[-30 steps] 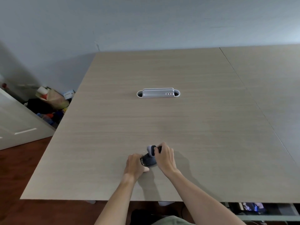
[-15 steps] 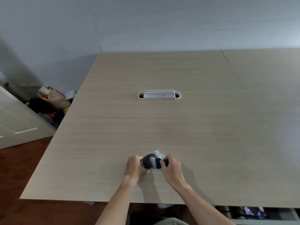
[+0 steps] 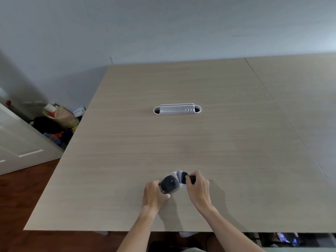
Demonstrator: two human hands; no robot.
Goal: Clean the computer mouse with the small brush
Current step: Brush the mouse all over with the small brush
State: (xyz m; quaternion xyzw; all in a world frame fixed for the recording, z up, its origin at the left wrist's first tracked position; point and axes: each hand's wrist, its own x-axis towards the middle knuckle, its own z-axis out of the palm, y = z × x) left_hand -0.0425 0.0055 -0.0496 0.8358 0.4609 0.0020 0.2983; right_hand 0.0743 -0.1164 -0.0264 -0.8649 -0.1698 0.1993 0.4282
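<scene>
A dark computer mouse (image 3: 170,184) lies near the front of the light wooden table (image 3: 181,139). My left hand (image 3: 154,194) grips its left and near side and steadies it. A small brush (image 3: 182,177) with a pale bristle head and a black handle touches the mouse's right far edge. My right hand (image 3: 197,188) is closed on the brush handle. A little white dust (image 3: 171,173) lies on the table just beyond the mouse.
A white cable tray (image 3: 177,109) is set into the middle of the table. A seam (image 3: 283,113) joins a second table on the right. On the floor at the left lie bags and clutter (image 3: 58,122) beside a white door (image 3: 18,142).
The brush has slid off the top of the mouse to its right far edge. My right hand has shifted right with it. The mouse's dark top now shows; my left hand holds still.
</scene>
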